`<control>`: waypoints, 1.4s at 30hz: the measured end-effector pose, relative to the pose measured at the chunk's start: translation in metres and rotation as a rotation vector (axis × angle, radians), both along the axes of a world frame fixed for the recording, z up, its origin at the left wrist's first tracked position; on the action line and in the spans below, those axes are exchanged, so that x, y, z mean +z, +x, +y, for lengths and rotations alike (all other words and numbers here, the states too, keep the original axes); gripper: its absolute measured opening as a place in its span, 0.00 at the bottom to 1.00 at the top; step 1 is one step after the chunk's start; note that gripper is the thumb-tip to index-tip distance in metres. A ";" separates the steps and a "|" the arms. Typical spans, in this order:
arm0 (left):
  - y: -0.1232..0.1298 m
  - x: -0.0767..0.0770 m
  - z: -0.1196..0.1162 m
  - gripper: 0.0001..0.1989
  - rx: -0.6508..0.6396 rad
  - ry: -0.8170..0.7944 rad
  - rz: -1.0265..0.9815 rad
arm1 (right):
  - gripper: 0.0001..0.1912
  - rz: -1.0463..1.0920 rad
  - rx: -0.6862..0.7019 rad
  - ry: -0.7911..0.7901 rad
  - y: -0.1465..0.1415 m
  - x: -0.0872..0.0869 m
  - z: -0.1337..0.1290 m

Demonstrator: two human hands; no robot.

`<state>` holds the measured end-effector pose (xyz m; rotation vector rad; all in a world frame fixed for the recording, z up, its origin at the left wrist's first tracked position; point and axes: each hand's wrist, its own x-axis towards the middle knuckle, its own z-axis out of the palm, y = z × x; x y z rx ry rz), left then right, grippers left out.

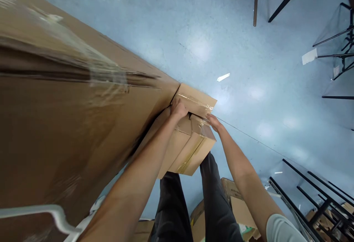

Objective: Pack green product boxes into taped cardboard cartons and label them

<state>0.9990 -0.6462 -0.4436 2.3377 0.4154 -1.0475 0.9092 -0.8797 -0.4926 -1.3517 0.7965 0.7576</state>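
A small taped cardboard box (197, 99) sits at the far end of a group of similar boxes, close against a large carton on the left. My left hand (179, 108) grips its near left side, fingers bent over the edge. At its near right corner, my right hand (214, 121) has its fingers pressed to the cardboard; part of them is hidden. Just below the hands are more cardboard boxes (190, 149), one sealed with a strip of clear tape, in front of my legs.
A large cardboard carton (69, 124) with loose tape fills the left side. Black metal frames (318, 201) stand at lower right, and thin furniture legs (287, 0) at upper right. Open boxes (240, 208) lie behind my legs. A white scrap (223, 77) rests on the blue floor (155, 20).
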 end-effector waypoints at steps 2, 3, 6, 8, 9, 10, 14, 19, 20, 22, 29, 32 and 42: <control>-0.016 0.026 -0.005 0.36 -0.022 -0.034 -0.077 | 0.27 0.062 -0.009 -0.014 -0.006 0.025 -0.003; -0.025 0.042 -0.008 0.35 -0.021 -0.051 -0.120 | 0.26 0.088 -0.010 -0.014 -0.009 0.041 -0.005; -0.060 0.097 -0.016 0.32 0.062 -0.104 -0.203 | 0.22 0.115 -0.005 0.027 -0.024 0.103 -0.010; -0.086 0.135 -0.018 0.30 0.165 -0.159 -0.208 | 0.21 0.125 -0.025 0.100 -0.037 0.149 -0.013; -0.099 0.153 -0.018 0.29 0.240 -0.194 -0.196 | 0.21 0.133 -0.063 0.169 -0.044 0.172 -0.014; -0.112 0.172 -0.018 0.27 0.323 -0.227 -0.182 | 0.22 0.135 -0.101 0.239 -0.052 0.195 -0.015; -0.161 0.246 -0.012 0.21 0.417 -0.261 -0.212 | 0.23 0.078 -0.191 0.420 -0.082 0.279 -0.011; -0.212 0.349 0.000 0.13 0.488 -0.334 -0.360 | 0.24 0.004 -0.183 0.543 -0.130 0.374 0.011; -0.223 0.369 0.003 0.12 0.505 -0.348 -0.396 | 0.24 -0.010 -0.166 0.562 -0.140 0.392 0.018; -0.246 0.407 0.010 0.12 0.584 -0.403 -0.479 | 0.25 -0.051 -0.111 0.603 -0.162 0.427 0.032; -0.374 0.524 0.066 0.16 0.812 -0.519 -0.799 | 0.28 -0.289 0.253 0.635 -0.244 0.570 0.103; -0.457 0.564 0.110 0.18 0.924 -0.500 -0.948 | 0.31 -0.479 0.482 0.496 -0.292 0.622 0.147; -0.759 0.641 0.229 0.23 1.458 -0.336 -1.344 | 0.27 -0.861 0.901 0.395 -0.494 0.680 0.294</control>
